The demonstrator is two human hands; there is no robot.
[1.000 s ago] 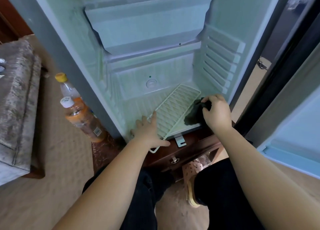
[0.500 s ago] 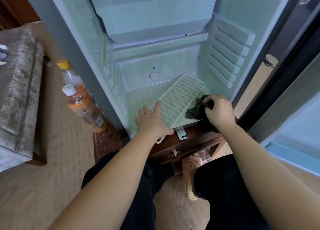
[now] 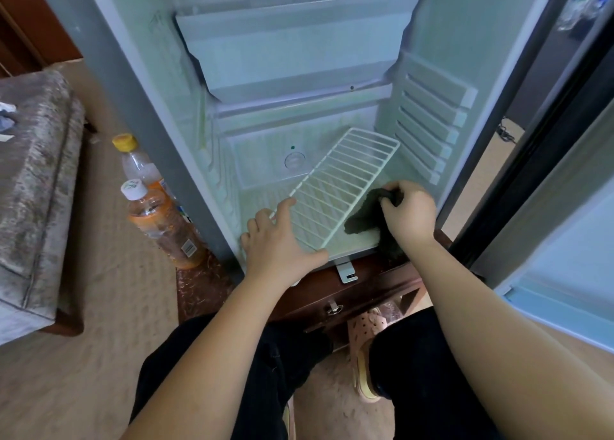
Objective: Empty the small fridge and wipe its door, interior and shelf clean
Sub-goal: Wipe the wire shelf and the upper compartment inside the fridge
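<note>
The small fridge (image 3: 442, 31) stands open with nothing stored inside. A white wire shelf (image 3: 339, 184) lies slanted on the fridge floor, its far end toward the back right. My left hand (image 3: 279, 240) rests on the shelf's near left corner, fingers spread, index finger along the left rail. My right hand (image 3: 407, 212) grips a dark cloth (image 3: 362, 217) and presses it on the fridge floor by the shelf's right edge. The open door (image 3: 564, 240) stands at the right.
Two orange drink bottles (image 3: 159, 214) stand on the carpet left of the fridge. A grey upholstered seat (image 3: 36, 180) sits further left. The fridge rests on a dark wooden cabinet (image 3: 365, 290). My knees and a slipper (image 3: 365, 346) are below it.
The shelf has slid deeper into the fridge with my left hand on it. My right hand with the cloth has shifted slightly back along the shelf's right side.
</note>
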